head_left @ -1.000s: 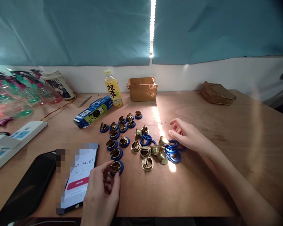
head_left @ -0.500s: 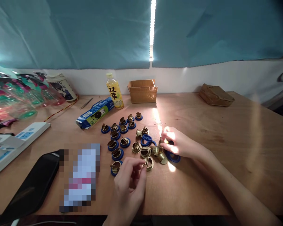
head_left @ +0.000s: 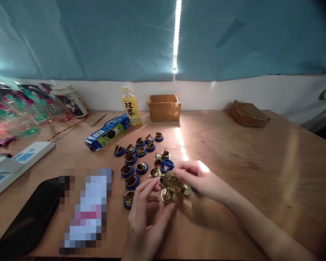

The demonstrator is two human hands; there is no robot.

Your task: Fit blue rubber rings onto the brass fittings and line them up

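Observation:
Raised above the pile, a round brass fitting (head_left: 171, 182) is pinched in the fingertips of my right hand (head_left: 203, 178). My left hand (head_left: 148, 214) is just to its left, thumb and fingers apart in a loose curve with nothing visibly held. Under the held piece lies another brass fitting (head_left: 167, 196), and a further one (head_left: 187, 190) lies by my right hand. Loose blue rings (head_left: 167, 165) sit just behind. To the left stand several brass fittings with tilted flaps, seated in blue rings, such as this flapped fitting (head_left: 132, 182).
A juice bottle (head_left: 132, 108), a blue-green carton (head_left: 108, 132) and an open cardboard box (head_left: 164, 108) stand behind. On the left are a power strip (head_left: 24, 159), a black phone (head_left: 32, 217) and a pixelated item (head_left: 87, 210). A crumpled brown package (head_left: 250, 114) lies back right.
My right hand has moved left and nearer, bringing a brass fitting up in front of my left hand. My left hand has opened wider. The view has shifted slightly.

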